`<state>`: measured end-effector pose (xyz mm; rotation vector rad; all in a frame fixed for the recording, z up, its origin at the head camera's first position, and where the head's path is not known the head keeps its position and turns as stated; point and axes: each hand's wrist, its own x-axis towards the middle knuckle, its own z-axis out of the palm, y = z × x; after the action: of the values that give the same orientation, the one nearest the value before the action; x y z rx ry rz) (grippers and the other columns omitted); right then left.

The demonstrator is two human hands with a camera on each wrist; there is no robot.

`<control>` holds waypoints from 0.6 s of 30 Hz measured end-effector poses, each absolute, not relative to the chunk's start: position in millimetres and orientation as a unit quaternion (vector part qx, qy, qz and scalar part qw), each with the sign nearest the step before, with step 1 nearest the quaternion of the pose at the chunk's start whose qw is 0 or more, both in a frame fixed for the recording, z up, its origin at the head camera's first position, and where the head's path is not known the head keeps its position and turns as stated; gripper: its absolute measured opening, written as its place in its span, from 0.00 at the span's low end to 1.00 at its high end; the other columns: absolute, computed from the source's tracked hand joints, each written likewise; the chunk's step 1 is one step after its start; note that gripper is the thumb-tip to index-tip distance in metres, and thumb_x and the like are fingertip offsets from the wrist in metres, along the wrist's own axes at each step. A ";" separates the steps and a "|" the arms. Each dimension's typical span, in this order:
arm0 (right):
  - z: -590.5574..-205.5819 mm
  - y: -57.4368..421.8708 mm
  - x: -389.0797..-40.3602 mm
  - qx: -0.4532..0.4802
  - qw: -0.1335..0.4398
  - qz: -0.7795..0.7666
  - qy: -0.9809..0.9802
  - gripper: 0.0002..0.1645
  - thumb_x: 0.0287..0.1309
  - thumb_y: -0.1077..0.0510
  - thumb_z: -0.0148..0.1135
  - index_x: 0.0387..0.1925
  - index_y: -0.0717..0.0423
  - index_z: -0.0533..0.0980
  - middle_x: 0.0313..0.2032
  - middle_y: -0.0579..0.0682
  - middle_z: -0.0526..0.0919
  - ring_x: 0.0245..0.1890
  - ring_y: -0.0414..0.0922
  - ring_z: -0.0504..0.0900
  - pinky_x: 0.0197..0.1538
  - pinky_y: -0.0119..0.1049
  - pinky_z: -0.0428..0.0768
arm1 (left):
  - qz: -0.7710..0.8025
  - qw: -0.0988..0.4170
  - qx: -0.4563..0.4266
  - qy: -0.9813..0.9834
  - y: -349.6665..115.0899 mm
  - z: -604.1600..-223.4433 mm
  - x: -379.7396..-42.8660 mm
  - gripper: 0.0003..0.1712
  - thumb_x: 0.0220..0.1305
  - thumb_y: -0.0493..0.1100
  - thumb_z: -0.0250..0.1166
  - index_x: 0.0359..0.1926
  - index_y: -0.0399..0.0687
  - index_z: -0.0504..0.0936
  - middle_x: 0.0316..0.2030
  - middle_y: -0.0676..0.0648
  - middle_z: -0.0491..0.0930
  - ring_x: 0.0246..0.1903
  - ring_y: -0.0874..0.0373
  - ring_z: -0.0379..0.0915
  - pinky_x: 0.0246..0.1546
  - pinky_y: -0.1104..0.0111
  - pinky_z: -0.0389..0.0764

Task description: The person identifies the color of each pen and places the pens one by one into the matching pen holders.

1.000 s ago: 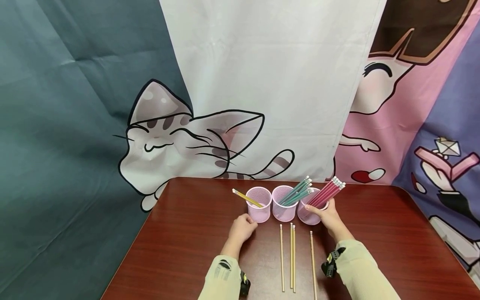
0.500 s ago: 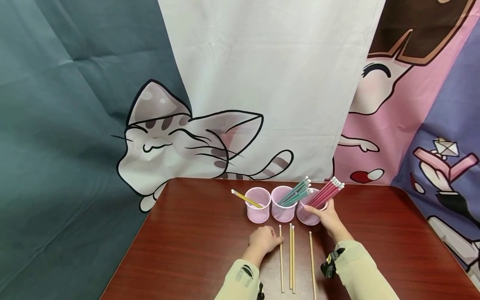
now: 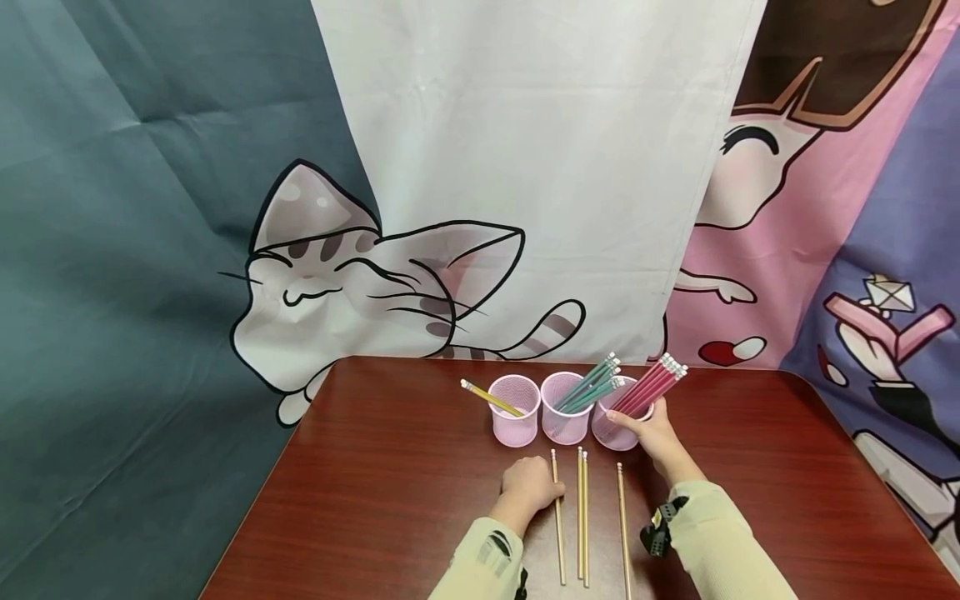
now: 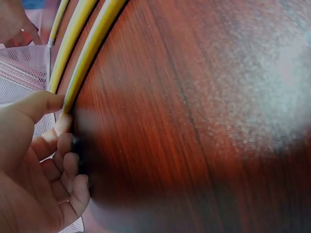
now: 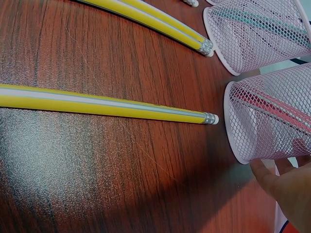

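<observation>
My left hand pinches the leftmost loose yellow pencil near its eraser end. In the left wrist view, thumb and index finger close on that pencil, and the other fingers curl beside it. The pencil's long part still lies along the table. My right hand grips the right pink mesh pencil cup, thumb in front at the rim. Red pencils lean to the right in that cup. From the right wrist, fingers show against the cup's side.
A middle mesh cup holds green pencils. In the left cup yellow pencils tilt left. Two yellow pencils lie side by side on the brown table, another yellow pencil farther right. A printed curtain hangs behind.
My left hand has moved from beside the left cup rightward to the leftmost loose pencil and taken hold of it. The pencil's eraser end has shifted slightly left. My right hand stays on its cup.
</observation>
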<state>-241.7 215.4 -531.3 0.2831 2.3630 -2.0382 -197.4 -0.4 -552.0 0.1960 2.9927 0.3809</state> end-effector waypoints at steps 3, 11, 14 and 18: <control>-541.3 218.8 -245.3 0.078 -0.011 -0.654 0.752 0.57 0.44 0.51 0.72 0.63 0.60 0.42 0.60 0.65 0.56 0.61 0.55 0.55 0.65 0.49 0.51 | 0.131 0.060 0.061 0.988 -0.8 -551.7 -197.6 0.19 0.40 0.56 0.68 0.12 0.53 0.71 0.20 0.49 0.77 0.24 0.53 0.75 0.19 0.60 0.73; -532.4 214.2 -240.5 0.081 -0.017 -0.648 0.757 0.54 0.47 0.55 0.70 0.63 0.62 0.42 0.59 0.65 0.57 0.61 0.54 0.55 0.64 0.47 0.51 | 0.152 0.067 0.068 0.984 -5.7 -548.7 -198.4 0.18 0.41 0.56 0.67 0.12 0.53 0.71 0.17 0.50 0.75 0.20 0.54 0.73 0.17 0.61 0.71; -535.1 213.8 -240.4 0.078 -0.025 -0.642 0.762 0.55 0.46 0.53 0.70 0.62 0.62 0.43 0.59 0.65 0.58 0.60 0.55 0.56 0.63 0.48 0.52 | 0.175 0.072 0.078 0.979 -10.6 -545.9 -199.4 0.17 0.42 0.56 0.67 0.11 0.55 0.72 0.15 0.54 0.72 0.18 0.57 0.70 0.18 0.63 0.70; -533.3 213.5 -239.2 0.076 -0.026 -0.650 0.755 0.56 0.44 0.52 0.72 0.62 0.61 0.43 0.59 0.66 0.57 0.61 0.56 0.55 0.64 0.49 0.50 | 0.220 0.075 0.090 0.969 -18.1 -539.3 -202.3 0.16 0.43 0.54 0.67 0.10 0.56 0.72 0.11 0.58 0.69 0.16 0.62 0.66 0.18 0.66 0.67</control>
<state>-239.2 213.5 -533.3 0.2436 2.4133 -2.0772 -202.3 -18.1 -539.3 0.2688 2.9061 0.6596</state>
